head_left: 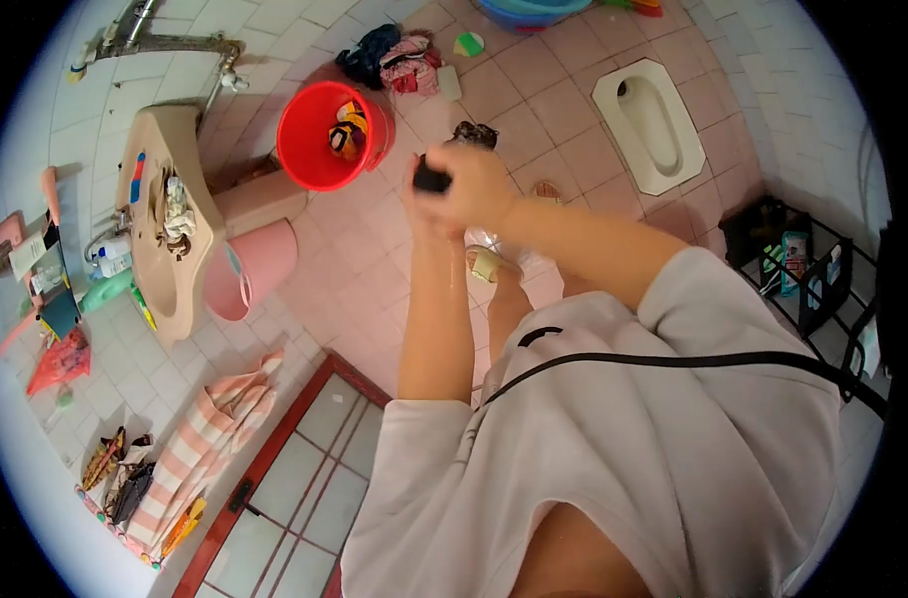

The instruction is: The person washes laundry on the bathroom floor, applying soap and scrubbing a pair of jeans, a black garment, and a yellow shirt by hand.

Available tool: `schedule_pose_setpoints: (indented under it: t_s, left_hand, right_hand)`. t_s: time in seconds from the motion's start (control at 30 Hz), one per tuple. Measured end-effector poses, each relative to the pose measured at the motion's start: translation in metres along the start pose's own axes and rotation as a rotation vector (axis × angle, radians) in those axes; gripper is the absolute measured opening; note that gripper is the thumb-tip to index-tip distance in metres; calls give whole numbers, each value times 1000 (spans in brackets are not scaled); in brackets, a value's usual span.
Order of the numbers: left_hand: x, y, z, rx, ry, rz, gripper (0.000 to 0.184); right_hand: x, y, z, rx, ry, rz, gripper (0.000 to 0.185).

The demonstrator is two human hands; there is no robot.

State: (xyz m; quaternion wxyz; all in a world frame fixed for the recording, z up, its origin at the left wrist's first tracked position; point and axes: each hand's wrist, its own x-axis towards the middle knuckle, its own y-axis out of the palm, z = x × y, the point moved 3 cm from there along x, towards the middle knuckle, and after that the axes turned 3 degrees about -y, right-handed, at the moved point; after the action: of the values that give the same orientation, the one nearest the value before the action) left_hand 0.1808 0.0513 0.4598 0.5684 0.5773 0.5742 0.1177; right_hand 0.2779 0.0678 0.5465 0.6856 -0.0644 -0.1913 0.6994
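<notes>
My right hand [479, 184] is wrapped round a bunched dark cloth [433, 177], which looks wet. A crumpled dark end [476, 134] of it pokes out beyond the fingers. My left hand [421, 207] is pressed against my right hand and closed on the same cloth, mostly hidden behind it. Drops run down my left forearm. Left of the hands a red bucket [292, 149] stands on the floor, with yellow, dark and white cloth [348, 130] inside. Below the hands, my sandalled foot [485, 264] shows on the tiles.
Beside the bucket lie dark and pink clothes [409, 65]. A squat toilet [653, 125] is set in the floor at right, near a black rack [807, 264]. At left are a washbasin [190, 269] and pink bin [259, 267]; a framed door [294, 488] stands lower left.
</notes>
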Motion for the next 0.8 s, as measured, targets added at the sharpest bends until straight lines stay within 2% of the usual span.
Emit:
schedule_pose_setpoints:
  t_s: [0.03, 0.1, 0.17, 0.2, 0.3, 0.33, 0.4, 0.43, 0.5, 0.53, 0.57, 0.63, 0.67, 0.7, 0.73, 0.77, 0.8]
  left_hand:
    - [-9, 3, 0, -325, -115, 414, 35]
    - [-14, 2, -1, -600, -213, 369, 36]
    - [-15, 28, -4, -224, -36, -313, 37]
    - [-23, 52, -3, -201, -21, -411, 38]
    - [-32, 78, -12, -133, 130, -335, 40]
    - [-32, 68, -13, -137, 131, -339, 40]
    - [-29, 44, -19, -43, 311, -322, 40]
    - [-27, 46, -20, -39, 316, -320, 40]
    - [-27, 55, -25, 265, 569, -316, 40]
    - [-28, 57, -27, 290, 548, -331, 42]
    - [-29, 60, -30, 291, 549, -329, 42]
    - [-29, 65, -34, 427, 506, -213, 46]
    - [-24, 59, -34, 404, 479, -129, 49]
    - [-28, 64, -31, 407, 478, -132, 49]
    - [-33, 74, -28, 410, 469, -167, 50]
    - [-36, 79, -26, 413, 461, -201, 50]
    - [-36, 76, -26, 486, 485, -210, 49]
  right_hand:
    - [-16, -7, 32, 94, -204, -5, 25]
    - [-19, -9, 43, 134, -380, -87, 24]
    - [3, -2, -7, 41, 44, -51, 25]
    - [17, -7, -27, 19, 254, -124, 27]
    - [32, -6, -60, 92, 268, 140, 36]
    - [31, -6, -65, 92, 271, 146, 36]
    - [31, -4, -60, -177, 18, 220, 42]
    - [30, -9, -42, -173, 14, 218, 42]
    - [18, -14, -14, -21, 233, 391, 48]
    - [11, -1, -23, -170, 115, 387, 52]
    - [9, 6, -23, -17, 128, 550, 49]
    - [1, 23, -31, 80, 192, 542, 48]
    - [1, 28, -39, 92, 163, 445, 48]
    - [1, 31, -46, 106, 133, 347, 48]
    - [3, 21, -35, -164, -131, 83, 52]
    - [3, 17, -33, -162, -131, 81, 52]
    - [7, 7, -25, 50, 99, 214, 54]
